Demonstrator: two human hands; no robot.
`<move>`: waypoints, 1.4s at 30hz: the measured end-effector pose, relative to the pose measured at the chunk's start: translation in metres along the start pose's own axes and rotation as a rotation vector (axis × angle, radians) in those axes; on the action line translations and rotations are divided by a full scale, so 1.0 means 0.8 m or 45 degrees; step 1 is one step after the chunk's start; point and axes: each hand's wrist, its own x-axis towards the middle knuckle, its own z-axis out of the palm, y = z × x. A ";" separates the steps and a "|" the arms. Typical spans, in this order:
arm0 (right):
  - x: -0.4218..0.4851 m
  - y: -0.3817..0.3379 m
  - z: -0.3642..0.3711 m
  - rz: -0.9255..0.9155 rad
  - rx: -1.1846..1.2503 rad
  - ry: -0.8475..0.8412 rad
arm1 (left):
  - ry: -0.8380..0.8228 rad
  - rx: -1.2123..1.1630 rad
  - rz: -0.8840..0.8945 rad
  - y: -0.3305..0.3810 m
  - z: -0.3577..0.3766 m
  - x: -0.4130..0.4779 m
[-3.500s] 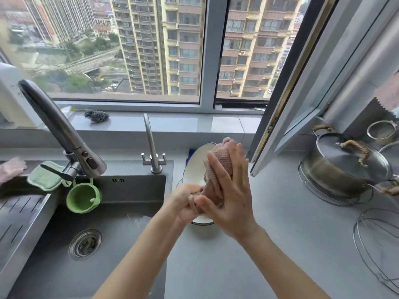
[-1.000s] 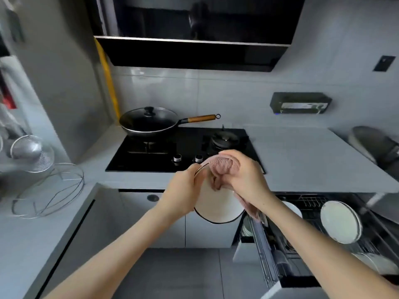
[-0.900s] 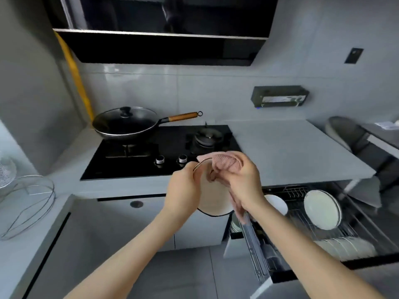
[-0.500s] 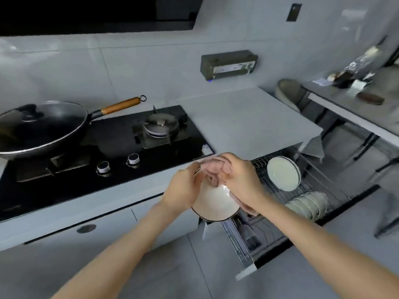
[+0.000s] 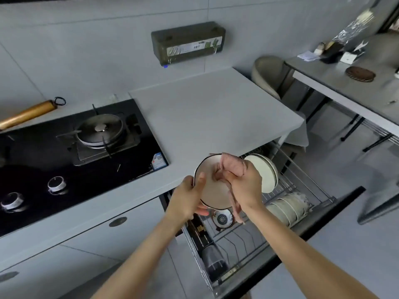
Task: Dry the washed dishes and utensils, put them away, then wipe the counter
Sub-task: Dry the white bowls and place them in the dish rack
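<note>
Left hand (image 5: 185, 199) grasping plate (image 5: 212, 192) rim at 8 o'clock, right hand (image 5: 246, 188) clutching pink cloth (image 5: 233, 167) at its 2 o'clock

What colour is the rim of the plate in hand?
Black, edging a white plate; the head view shows it best.

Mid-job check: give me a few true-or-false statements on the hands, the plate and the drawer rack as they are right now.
1. The left hand holds the round white plate with a dark rim by its edge. True.
2. The right hand presses a pink cloth against that plate. True.
3. The pull-out wire dish rack below the grey counter is open, with white dishes standing in it. True.
4. The plate already stands in the rack. False: both hands hold it up, outside the rack.
5. A pot sits on the round gas burner. False: that burner is bare.
</note>
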 end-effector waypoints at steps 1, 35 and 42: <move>0.021 0.002 -0.019 -0.120 -0.141 -0.084 | -0.083 0.165 0.018 0.007 0.001 0.021; 0.181 0.235 -0.125 0.848 -0.358 -1.236 | 0.073 -0.383 -0.888 -0.168 0.246 0.179; 0.182 0.256 -0.098 0.950 -0.223 -1.148 | -0.046 -0.260 -0.914 -0.188 0.242 0.189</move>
